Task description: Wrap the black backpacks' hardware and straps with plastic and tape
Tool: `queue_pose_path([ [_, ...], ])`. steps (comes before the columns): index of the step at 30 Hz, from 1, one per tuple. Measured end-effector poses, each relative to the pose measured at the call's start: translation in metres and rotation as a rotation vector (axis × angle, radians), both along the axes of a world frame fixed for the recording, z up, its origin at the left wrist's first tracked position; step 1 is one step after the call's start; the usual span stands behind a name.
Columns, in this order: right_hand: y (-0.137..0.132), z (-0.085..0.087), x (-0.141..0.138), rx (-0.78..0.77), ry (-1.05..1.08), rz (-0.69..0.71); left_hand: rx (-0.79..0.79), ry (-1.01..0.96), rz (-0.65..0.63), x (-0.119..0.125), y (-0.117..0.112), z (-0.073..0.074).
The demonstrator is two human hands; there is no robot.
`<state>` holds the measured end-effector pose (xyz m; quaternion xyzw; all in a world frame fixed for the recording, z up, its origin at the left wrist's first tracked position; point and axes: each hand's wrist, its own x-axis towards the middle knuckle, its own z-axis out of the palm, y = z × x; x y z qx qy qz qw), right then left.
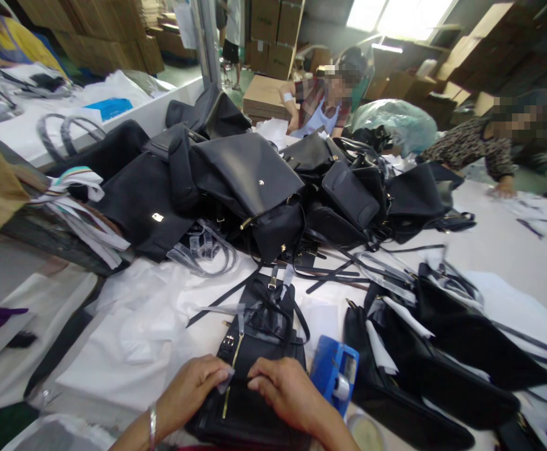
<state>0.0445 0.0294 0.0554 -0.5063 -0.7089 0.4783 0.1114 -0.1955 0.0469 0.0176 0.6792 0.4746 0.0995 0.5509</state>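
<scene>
A black backpack [255, 413] with gold zips and a buckle lies on the white table right in front of me. Over it, my left hand [197, 383] pinches a small piece of clear plastic film [225, 379] between thumb and fingers, beside the slanted gold zip. My right hand [280, 387] is over the middle of the same bag, its fingers curled in; whatever they grip is too small to make out. Just right of that hand stands a blue tape dispenser [323, 366]. Thin black straps and strips of clear wrapping lie across the bag's top.
A heap of black bags [250, 169] spans the table's far side. Several black bags [437, 376] with white paper inside lean at the right. White plastic sheets [114, 351] cover the left. Two people work across the table, another sits far left, and cardboard boxes [266, 94] stand behind.
</scene>
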Motion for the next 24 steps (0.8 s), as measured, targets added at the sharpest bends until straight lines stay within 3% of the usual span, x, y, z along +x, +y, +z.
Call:
queue_pose_path([
  [5,0.012,-0.012,-0.012,-0.078,0.156,-0.025,-0.149,-0.048,0.078,0.002,0.006,0.000],
  [13,0.019,-0.020,-0.007,-0.274,0.335,-0.134,-0.283,-0.060,0.022,-0.015,0.011,0.011],
  [21,0.020,-0.019,-0.003,-0.314,0.360,-0.119,-0.428,-0.142,0.036,-0.016,0.011,0.020],
  [24,0.023,-0.018,0.000,-0.261,0.292,-0.074,-0.442,-0.175,0.010,-0.012,0.012,0.022],
])
